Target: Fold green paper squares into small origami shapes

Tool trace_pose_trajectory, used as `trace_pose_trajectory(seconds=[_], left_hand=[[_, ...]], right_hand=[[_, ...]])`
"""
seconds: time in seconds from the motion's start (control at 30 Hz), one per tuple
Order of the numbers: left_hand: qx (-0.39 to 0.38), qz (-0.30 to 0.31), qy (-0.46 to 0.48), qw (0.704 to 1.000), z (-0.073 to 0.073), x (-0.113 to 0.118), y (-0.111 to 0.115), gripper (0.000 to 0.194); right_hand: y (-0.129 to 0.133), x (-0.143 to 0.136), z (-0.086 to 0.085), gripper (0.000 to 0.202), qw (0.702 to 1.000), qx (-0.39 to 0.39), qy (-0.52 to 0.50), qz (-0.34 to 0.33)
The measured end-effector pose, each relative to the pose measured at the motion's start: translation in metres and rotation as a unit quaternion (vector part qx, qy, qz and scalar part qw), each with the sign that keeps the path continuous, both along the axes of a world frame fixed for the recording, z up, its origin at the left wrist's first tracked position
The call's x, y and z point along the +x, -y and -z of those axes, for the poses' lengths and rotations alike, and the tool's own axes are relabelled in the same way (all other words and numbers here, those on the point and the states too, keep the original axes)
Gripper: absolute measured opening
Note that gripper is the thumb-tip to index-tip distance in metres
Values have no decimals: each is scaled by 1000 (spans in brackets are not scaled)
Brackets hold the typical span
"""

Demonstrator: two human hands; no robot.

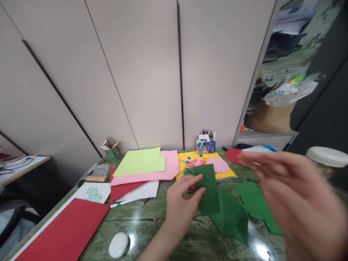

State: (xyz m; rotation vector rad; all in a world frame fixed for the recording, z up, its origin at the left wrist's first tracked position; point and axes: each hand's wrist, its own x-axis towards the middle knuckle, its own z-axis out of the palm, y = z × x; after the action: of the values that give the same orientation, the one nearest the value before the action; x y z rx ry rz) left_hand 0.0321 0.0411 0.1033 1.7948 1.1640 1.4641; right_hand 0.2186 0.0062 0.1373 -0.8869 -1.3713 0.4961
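My left hand [181,203] pinches a folded piece of dark green paper [208,192] between thumb and fingers, raised above the table. Just right of it, a second folded green paper [231,217] stands partly upright on the tabletop. My right hand [296,195] is lifted at the right, blurred by motion, its fingers stretched out and apart from the paper. Behind and below that hand lie more green paper pieces [252,199], partly hidden by it. A red paper circle [233,156] lies beyond its fingertips.
Light green [141,163] and pink sheets [172,166] are stacked at the back left. A yellow sheet [228,172] bears pink and blue bits and a pink circle [219,165]. A marker box [206,143] stands behind. Red paper [65,228] and a white rounded object [119,245] lie front left.
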Motion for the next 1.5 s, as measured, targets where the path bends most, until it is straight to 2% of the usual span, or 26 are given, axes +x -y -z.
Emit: trace_pose_trajectory(seconds=[0.07,0.13,0.2,0.27,0.5,0.83,0.9,1.03,1.17,1.27,1.5], left_hand=[[9,-13,27,1000,0,-3,-2,28],[17,-14,39,999,0,-6,-3,28],[32,-13,37,999,-1,-7,-3,29],[52,-9,26,998,-1,-9,-3,30],[76,7,4,997,-2,-9,0,29],[30,-15,10,999,-9,-7,3,29],[34,-15,12,999,-10,-7,3,29],[35,-12,12,999,-10,-8,2,30],[34,-7,11,999,-10,-10,3,30],[36,-4,4,999,-11,-11,3,31],[46,-22,-6,999,-11,-11,3,31]], right_hand=[[-25,-15,-11,38,995,-76,54,-42],[-42,-28,-13,38,978,-147,133,-64],[-50,-35,-10,23,968,-169,170,-76],[-53,-37,-5,24,966,-167,176,-84],[-55,-31,-4,22,979,-170,71,-87],[-51,-42,1,24,986,-122,111,3],[-53,-41,1,23,986,-138,95,-12],[-57,-36,0,21,975,-186,58,-107],[-59,-32,-1,24,969,-188,49,-154],[-59,-32,-1,24,969,-184,45,-156],[-57,-39,2,20,976,-183,26,-112]])
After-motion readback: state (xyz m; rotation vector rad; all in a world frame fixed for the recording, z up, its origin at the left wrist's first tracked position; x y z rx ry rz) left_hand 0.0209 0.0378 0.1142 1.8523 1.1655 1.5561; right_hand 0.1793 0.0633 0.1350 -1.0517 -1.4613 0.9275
